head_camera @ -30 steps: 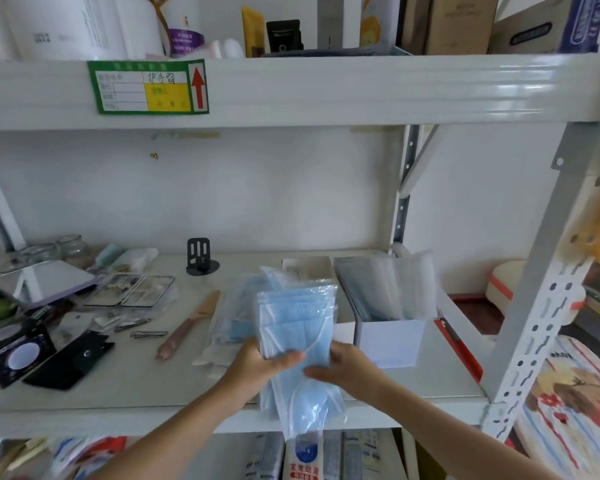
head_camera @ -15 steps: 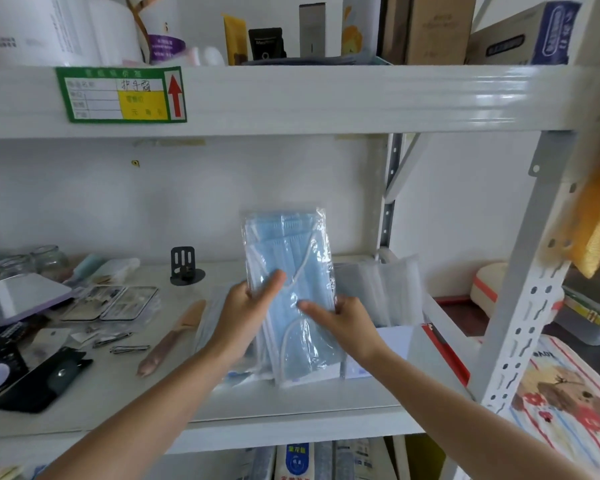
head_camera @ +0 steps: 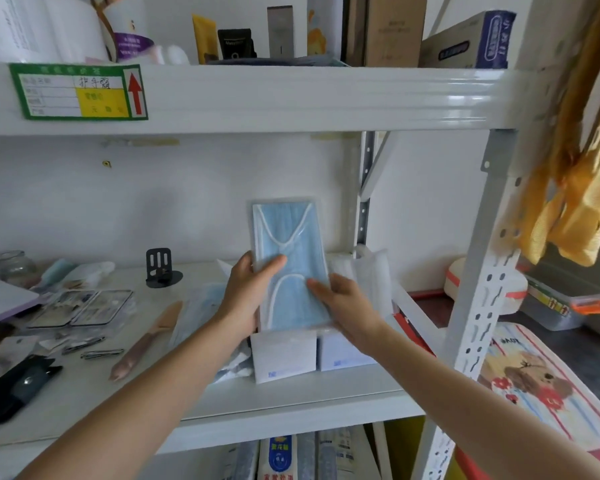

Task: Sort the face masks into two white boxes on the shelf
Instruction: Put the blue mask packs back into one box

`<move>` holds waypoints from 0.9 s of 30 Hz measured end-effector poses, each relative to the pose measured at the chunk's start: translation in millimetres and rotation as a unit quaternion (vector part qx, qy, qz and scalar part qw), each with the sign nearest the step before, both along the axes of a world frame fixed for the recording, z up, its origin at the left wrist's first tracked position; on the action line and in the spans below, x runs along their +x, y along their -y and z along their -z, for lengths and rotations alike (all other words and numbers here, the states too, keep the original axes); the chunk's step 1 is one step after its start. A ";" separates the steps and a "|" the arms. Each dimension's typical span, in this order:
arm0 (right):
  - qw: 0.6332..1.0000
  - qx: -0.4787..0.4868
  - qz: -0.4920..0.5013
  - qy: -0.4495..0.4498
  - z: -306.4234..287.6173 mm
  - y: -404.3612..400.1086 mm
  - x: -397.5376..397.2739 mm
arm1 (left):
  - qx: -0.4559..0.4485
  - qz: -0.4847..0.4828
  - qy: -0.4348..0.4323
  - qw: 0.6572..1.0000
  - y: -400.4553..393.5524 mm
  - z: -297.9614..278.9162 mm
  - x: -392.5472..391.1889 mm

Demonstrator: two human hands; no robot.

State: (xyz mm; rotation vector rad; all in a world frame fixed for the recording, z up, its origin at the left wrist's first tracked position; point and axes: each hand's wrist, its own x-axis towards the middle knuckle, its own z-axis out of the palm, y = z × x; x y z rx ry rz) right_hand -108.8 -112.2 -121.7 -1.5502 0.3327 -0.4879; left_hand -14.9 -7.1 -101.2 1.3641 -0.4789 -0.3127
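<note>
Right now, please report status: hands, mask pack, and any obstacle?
Left hand and right hand both grip blue mask pack, upright over left white box. Right white box holds white masks. Nothing blocking.

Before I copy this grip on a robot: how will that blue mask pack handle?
Probably floppy: the blue mask pack is thin, and both the left hand and right hand steady it upright over the left white box. Likely slippery, given its glossy clear wrapper. Seemingly light, since fingertips alone hold it.
</note>
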 end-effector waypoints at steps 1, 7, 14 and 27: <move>1.000 0.010 -0.008 0.011 -4.9 4.4 -3.2 | -0.008 0.047 -0.059 0.997 1.7 -7.2 -3.0; 0.938 -0.303 0.160 -0.055 -39.8 31.6 -26.0 | 0.091 0.038 0.007 0.995 24.3 -47.4 -11.5; 0.665 -0.721 0.195 -0.004 -47.4 41.4 -71.6 | 0.053 0.077 0.063 0.994 64.4 -79.7 -36.3; 0.951 -0.240 0.192 -0.015 -100.4 66.4 -81.6 | 0.510 0.137 0.646 0.552 77.4 -22.2 -23.4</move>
